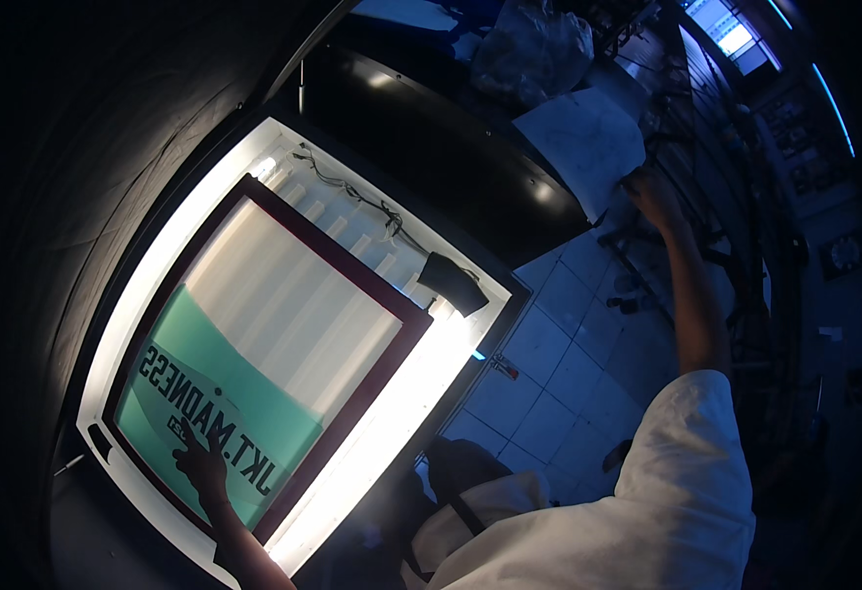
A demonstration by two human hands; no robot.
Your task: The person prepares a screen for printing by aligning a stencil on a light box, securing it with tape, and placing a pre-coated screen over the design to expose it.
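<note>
A screen-printing frame (pixel 360 380) with a dark red border lies tilted on a lit light box (pixel 114 360). Its mesh (pixel 284 285) is pale in the upper part. Below that is a green coated area (pixel 284 418) with dark mirrored lettering. My left hand (pixel 201 468) is a dark silhouette over the lettering, fingers apart and holding nothing. Out to the far right, my right hand (pixel 655 199) has its fingers curled at the edge of a pale sheet (pixel 588 138), beside the corner of the box's raised black lid (pixel 431 118). Its fingertips are dim.
Inside the light box, a loose cable (pixel 352 187) and a small black piece (pixel 454 283) sit beyond the frame. Clear plastic wrap (pixel 532 54) lies past the lid. Dark curtain cloth (pixel 38 246) hangs on the left. Tiled floor (pixel 539 359) shows to the right.
</note>
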